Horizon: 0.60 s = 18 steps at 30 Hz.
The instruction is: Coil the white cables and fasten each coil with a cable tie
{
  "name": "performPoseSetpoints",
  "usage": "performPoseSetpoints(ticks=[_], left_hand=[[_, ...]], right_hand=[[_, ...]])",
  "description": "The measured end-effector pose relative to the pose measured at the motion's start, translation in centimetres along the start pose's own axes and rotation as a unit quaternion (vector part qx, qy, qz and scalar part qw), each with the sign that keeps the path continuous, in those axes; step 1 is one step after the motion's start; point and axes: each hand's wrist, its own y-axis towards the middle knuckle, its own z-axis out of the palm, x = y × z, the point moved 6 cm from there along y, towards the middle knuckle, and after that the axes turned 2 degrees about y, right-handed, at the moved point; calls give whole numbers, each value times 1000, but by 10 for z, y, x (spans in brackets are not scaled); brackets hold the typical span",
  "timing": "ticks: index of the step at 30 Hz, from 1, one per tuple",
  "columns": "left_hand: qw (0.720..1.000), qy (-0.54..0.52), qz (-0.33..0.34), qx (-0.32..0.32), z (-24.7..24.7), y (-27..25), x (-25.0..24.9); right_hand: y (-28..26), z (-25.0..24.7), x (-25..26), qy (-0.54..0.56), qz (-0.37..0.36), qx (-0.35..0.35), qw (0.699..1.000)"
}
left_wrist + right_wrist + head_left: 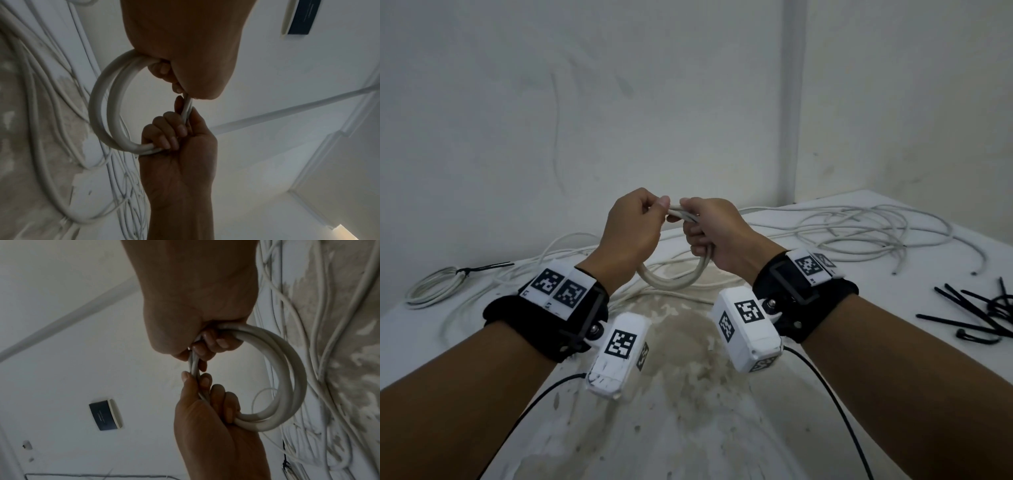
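Head view shows both hands up in the air over the middle of the white bench (722, 428), close together. The left hand (631, 228) and the right hand (717, 233) each have their fingers curled tight round a small coil of thick white cable (674, 277). The top of the coil is squeezed between the two hands, and the round loop hangs down below them, off the bench.

Left wrist view shows the same loop (107, 104) sticking out to one side of both fists. Right wrist view shows a few turns of cable (287, 369) lying side by side in the loop.

More loose white cables (859, 226) lie spread near the far right corner of the bench. A thin white coil with a black tie on it (436, 286) rests by the left edge. A pile of black cable ties (983, 311) lies by the right edge, well apart from the hands.
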Motion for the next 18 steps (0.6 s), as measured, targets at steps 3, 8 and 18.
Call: performPoseSetpoints(ticks=[3, 8, 18], left_hand=[[1000, 7, 0, 13, 18, -4, -7], [999, 18, 23, 35, 55, -10, -26], [994, -14, 38, 100, 134, -32, -72]], right_hand=[[-8, -20, -3, -11, 9, -18, 1000], [-27, -62, -1, -26, 11, -58, 998], [-95, -223, 23, -575, 61, -265, 772]])
